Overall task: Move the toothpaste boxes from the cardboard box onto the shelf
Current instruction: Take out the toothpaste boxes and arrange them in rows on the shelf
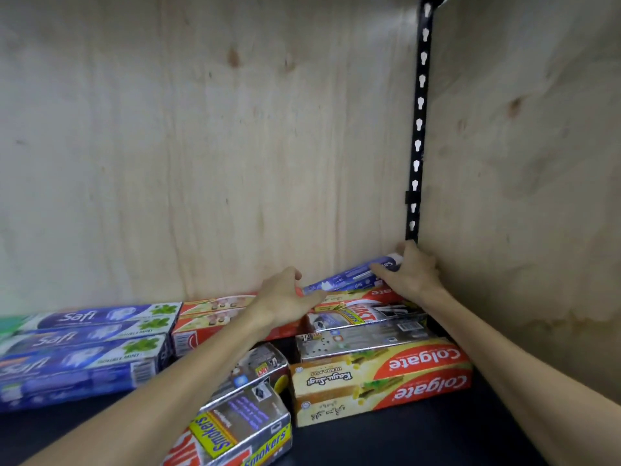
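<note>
Blue toothpaste boxes lie stacked on the dark shelf at left; the left hand and right hand grip opposite ends of a tilted blue box, above red boxes in the back corner.

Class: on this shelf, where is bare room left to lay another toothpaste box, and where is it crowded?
Free: the dark shelf surface at the front, right of the red-and-gold Colgate boxes up to the plywood side wall. Crowded: the back right corner, where both hands hold the blue Safi box.
</note>
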The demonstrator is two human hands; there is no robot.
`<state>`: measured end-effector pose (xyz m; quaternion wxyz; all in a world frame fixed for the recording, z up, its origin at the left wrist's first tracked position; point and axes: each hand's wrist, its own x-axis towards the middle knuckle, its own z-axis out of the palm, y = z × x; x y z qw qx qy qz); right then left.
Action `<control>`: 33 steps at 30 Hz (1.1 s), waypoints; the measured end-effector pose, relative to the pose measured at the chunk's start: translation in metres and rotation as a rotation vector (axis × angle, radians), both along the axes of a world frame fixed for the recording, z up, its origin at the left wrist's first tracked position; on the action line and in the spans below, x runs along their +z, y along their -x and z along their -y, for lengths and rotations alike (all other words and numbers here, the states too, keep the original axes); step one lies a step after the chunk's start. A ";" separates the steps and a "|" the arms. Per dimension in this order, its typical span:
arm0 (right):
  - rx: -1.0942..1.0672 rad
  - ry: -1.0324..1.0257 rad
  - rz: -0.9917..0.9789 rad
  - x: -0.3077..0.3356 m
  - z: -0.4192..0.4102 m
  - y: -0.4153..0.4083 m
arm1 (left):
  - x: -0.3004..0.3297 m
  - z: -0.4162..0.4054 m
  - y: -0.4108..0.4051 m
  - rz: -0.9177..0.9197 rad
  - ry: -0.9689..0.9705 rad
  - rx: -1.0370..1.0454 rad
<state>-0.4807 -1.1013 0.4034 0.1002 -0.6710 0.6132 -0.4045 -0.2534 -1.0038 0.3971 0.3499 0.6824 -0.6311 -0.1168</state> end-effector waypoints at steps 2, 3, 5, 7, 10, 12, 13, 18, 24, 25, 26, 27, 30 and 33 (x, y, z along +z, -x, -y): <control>0.122 0.049 0.166 0.006 -0.002 0.003 | 0.002 0.000 0.001 -0.026 0.004 -0.018; 0.185 0.074 0.212 0.010 -0.004 0.005 | 0.002 0.000 0.000 -0.042 0.009 -0.033; 0.262 0.133 0.234 0.016 -0.007 0.007 | 0.003 -0.001 0.000 -0.076 0.031 -0.064; 0.306 0.163 0.245 0.021 -0.005 0.010 | 0.003 -0.001 0.000 -0.111 0.056 -0.088; 0.336 0.191 0.201 0.033 -0.007 0.012 | 0.002 0.005 -0.001 -0.150 0.067 -0.110; 0.384 0.213 0.146 0.040 -0.007 0.015 | 0.003 0.013 -0.001 -0.191 0.056 -0.124; 0.411 0.200 0.134 0.043 -0.007 0.016 | 0.004 0.017 0.001 -0.213 0.053 -0.140; 0.482 0.175 0.152 0.047 -0.019 0.019 | 0.010 0.032 0.016 -0.186 0.048 -0.236; 0.469 0.417 0.186 0.041 -0.052 0.021 | 0.014 0.031 0.034 0.092 0.293 -0.135; 0.462 0.443 0.217 0.042 -0.059 0.023 | 0.018 0.028 0.036 0.104 0.355 -0.130; 0.450 0.462 0.252 0.043 -0.065 0.025 | 0.022 0.024 0.037 0.119 0.410 -0.134; 0.434 0.481 0.278 0.045 -0.071 0.027 | 0.027 0.019 0.037 0.143 0.455 -0.144; 0.387 0.494 0.332 0.049 -0.096 0.029 | 0.044 -0.006 0.026 0.233 0.515 -0.187; 0.452 0.415 0.359 0.047 -0.124 0.024 | 0.058 -0.048 0.003 0.324 0.513 -0.196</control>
